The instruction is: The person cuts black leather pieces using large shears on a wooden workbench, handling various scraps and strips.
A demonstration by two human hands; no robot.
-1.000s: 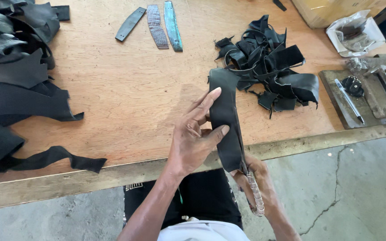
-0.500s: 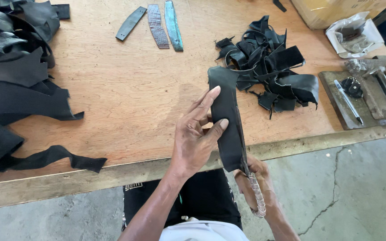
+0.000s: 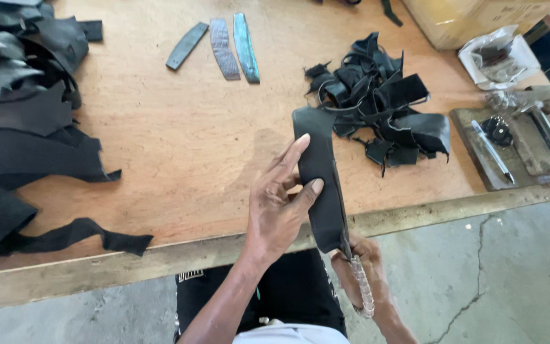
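Note:
My left hand (image 3: 276, 205) pinches a long black leather strip (image 3: 321, 175), thumb and fingers pressed on its flat face, and holds it up over the wooden table's (image 3: 186, 137) front edge. My right hand (image 3: 361, 274) is below, closed on the wrapped handle of a knife (image 3: 359, 283). The knife's blade runs up along the strip's right edge.
A heap of black leather offcuts (image 3: 380, 102) lies just beyond the strip. Large black leather sheets (image 3: 23, 121) cover the table's left side. Three curved strap pieces (image 3: 221, 43) lie at the back. A metal slab (image 3: 520, 143) with a pen and hammer sits right, near a cardboard box (image 3: 472, 16).
The view has shifted slightly; the strip and both hands keep nearly the same pose, with the knife still along the strip's right edge.

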